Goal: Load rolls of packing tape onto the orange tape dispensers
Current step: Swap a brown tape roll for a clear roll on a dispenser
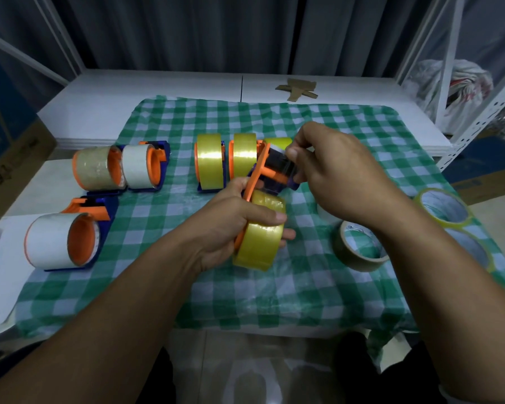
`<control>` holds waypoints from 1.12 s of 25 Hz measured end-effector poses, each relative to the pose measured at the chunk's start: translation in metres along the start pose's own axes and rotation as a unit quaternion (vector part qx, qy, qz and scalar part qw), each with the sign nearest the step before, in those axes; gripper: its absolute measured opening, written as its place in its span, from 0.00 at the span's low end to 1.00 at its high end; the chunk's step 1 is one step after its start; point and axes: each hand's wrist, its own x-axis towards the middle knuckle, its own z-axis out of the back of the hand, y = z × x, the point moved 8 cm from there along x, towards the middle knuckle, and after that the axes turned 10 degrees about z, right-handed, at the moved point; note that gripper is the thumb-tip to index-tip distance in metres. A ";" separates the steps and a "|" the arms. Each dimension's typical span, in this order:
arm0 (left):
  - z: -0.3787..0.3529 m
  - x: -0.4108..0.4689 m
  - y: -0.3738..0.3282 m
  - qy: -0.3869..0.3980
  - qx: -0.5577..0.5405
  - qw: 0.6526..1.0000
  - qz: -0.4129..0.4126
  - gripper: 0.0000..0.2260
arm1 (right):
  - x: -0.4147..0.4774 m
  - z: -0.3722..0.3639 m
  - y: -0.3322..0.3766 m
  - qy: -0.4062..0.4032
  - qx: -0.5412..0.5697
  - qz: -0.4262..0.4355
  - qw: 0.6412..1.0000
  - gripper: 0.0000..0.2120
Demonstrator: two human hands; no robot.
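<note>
The checked cloth (245, 293) is soft woven fabric, matt and slightly creased, spread over a smooth matt white table (158, 86). The yellow tape roll (260, 243) is glossy film, as are the rolls (212, 161) behind, on smooth orange plastic dispensers (255, 176). The brown roll (359, 246) looks duller, with a paper core.

Dispenser (261, 167): orange plate, blue-black head; held tilted, head pinched by right grip (333, 173).
Yellow roll (260, 237): mounted on its lower end, fingers of left grip (231, 225) curled round it.
Left yellow unit (210, 161), right yellow unit (244, 157): loaded, upright, side by side just beyond left grip.
Clear unit (95, 167), white unit (137, 167), near white unit (53, 243): loaded, well left of left grip.
Brown roll (359, 249): loose, flat, under right wrist.
Far loose roll (443, 205), near loose roll (470, 249): yellow-rimmed, flat, right of right grip.
</note>
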 end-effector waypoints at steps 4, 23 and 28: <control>0.000 -0.002 -0.001 -0.004 -0.002 1.000 0.001 0.29 | 0.000 -0.002 0.000 0.002 -0.008 0.000 1.000 0.09; 0.001 0.000 0.001 -0.045 0.055 0.997 -0.006 0.17 | 0.003 -0.003 -0.011 -0.021 0.067 -0.025 0.997 0.08; 0.000 0.000 0.003 -0.042 0.064 0.997 -0.004 0.18 | 0.004 -0.008 -0.008 -0.010 0.003 0.020 1.000 0.10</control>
